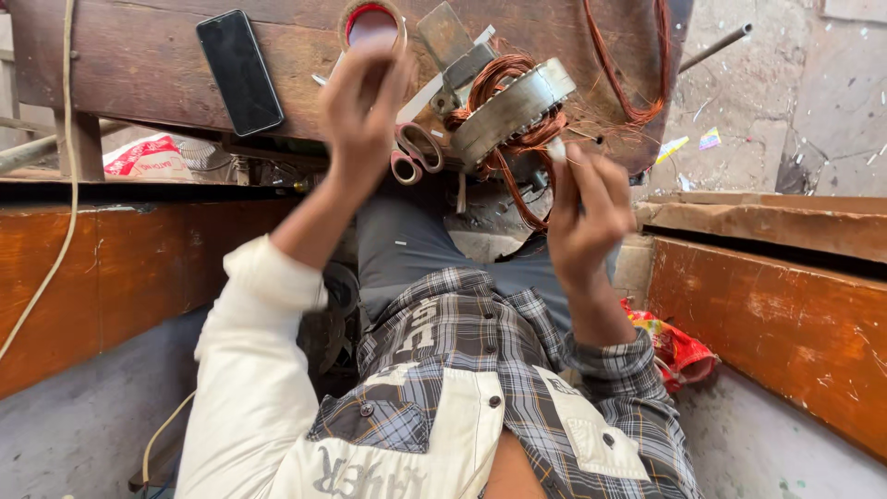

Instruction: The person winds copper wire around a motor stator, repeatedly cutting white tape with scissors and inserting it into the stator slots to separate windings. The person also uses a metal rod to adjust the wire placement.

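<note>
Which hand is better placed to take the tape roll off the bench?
The left. The left hand is raised right under the tape roll, fingers at its rim, though blur hides any grip. The right hand is farther off beside the stator and pinches a white bit.

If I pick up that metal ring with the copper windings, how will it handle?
The metal ring looks thick, so it is probably heavy for its size. Its loose copper wire trails floppy and may snag the scissors. Propped tilted, it might tip.
</note>
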